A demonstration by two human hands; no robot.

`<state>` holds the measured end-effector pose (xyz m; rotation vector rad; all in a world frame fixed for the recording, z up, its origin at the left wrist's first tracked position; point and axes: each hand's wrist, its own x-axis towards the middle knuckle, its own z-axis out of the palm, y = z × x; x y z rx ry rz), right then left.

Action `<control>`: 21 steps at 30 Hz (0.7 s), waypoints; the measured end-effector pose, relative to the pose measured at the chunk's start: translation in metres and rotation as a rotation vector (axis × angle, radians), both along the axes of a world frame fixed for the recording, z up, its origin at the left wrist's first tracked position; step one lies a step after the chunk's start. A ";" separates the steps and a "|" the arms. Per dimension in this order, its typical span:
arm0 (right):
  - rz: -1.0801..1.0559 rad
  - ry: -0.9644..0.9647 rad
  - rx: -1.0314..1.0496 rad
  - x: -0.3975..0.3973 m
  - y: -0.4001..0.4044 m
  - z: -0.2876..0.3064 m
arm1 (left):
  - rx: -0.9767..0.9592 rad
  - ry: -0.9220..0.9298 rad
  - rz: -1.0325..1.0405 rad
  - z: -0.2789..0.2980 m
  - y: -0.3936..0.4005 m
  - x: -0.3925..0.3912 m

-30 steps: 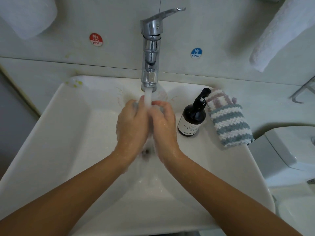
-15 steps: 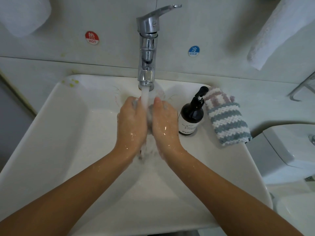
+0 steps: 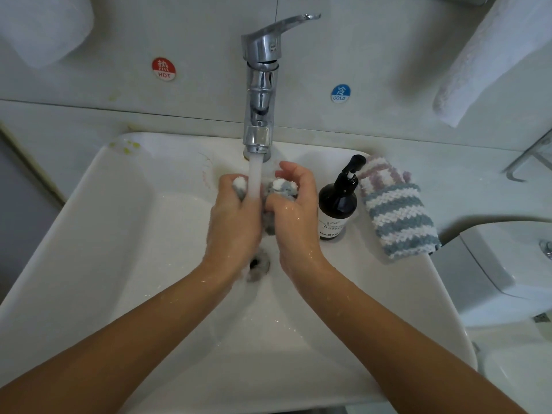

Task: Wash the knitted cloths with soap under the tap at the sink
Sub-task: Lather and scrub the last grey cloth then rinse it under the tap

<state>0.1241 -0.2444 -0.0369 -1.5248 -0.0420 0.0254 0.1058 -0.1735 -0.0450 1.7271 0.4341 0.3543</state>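
Both hands wring a cloth (image 3: pixel 279 189) under the running tap (image 3: pixel 259 85), over the sink (image 3: pixel 119 234).
Left hand (image 3: pixel 236 222) and right hand (image 3: pixel 294 210) each have fingers curled tight round the grey-white cloth, stream falling between them. Second striped cloth (image 3: pixel 397 216) lies on the sink's right rim, just beside the soap bottle (image 3: pixel 337 210).

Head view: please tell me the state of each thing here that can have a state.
Tap: running, water falls between the hands.
Left hand: grips the cloth.
Right hand: grips the cloth.
Held knitted cloth: bunched, wet, under the stream.
Second knitted cloth: lying on the sink rim, untouched.
Soap bottle: upright on the rim.
Sink: wet.
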 end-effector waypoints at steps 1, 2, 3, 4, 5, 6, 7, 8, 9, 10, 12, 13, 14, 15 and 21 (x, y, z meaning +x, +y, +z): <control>0.015 0.012 -0.012 -0.002 0.002 -0.001 | 0.017 -0.027 0.039 -0.001 -0.001 -0.001; 0.030 0.021 -0.029 -0.004 0.004 -0.002 | 0.027 -0.052 0.079 -0.001 -0.001 -0.001; 0.041 0.024 -0.051 -0.006 0.006 -0.002 | 0.024 -0.070 0.116 -0.001 -0.002 -0.002; 0.047 0.019 -0.080 -0.007 0.008 -0.002 | -0.005 -0.083 0.144 0.000 -0.003 -0.002; 0.046 0.013 -0.110 -0.008 0.009 -0.001 | -0.054 -0.089 0.164 0.000 -0.003 -0.001; 0.042 0.010 -0.134 -0.008 0.011 -0.001 | -0.107 -0.088 0.182 0.000 -0.003 0.000; 0.040 0.016 -0.153 -0.008 0.012 -0.001 | -0.131 -0.089 0.200 0.001 -0.002 0.001; 0.043 0.033 -0.166 -0.008 0.013 -0.001 | -0.129 -0.110 0.214 0.001 -0.001 0.002; 0.050 0.054 -0.168 -0.007 0.014 0.000 | -0.123 -0.147 0.226 0.001 0.001 0.003; 0.057 0.072 -0.165 -0.006 0.014 0.001 | -0.123 -0.189 0.239 0.001 0.002 0.004; 0.068 0.087 -0.172 -0.004 0.014 0.002 | -0.127 -0.245 0.270 0.003 0.004 0.005; 0.065 0.090 -0.177 -0.004 0.014 0.002 | -0.124 -0.261 0.286 0.004 0.004 0.005; 0.055 0.096 -0.179 -0.004 0.014 0.001 | -0.123 -0.275 0.304 0.005 0.004 0.005; 0.039 0.109 -0.167 -0.006 0.014 0.000 | -0.123 -0.284 0.321 0.005 0.005 0.006; -0.031 0.088 -0.097 -0.009 0.016 -0.006 | -0.113 -0.314 0.297 0.001 -0.003 0.001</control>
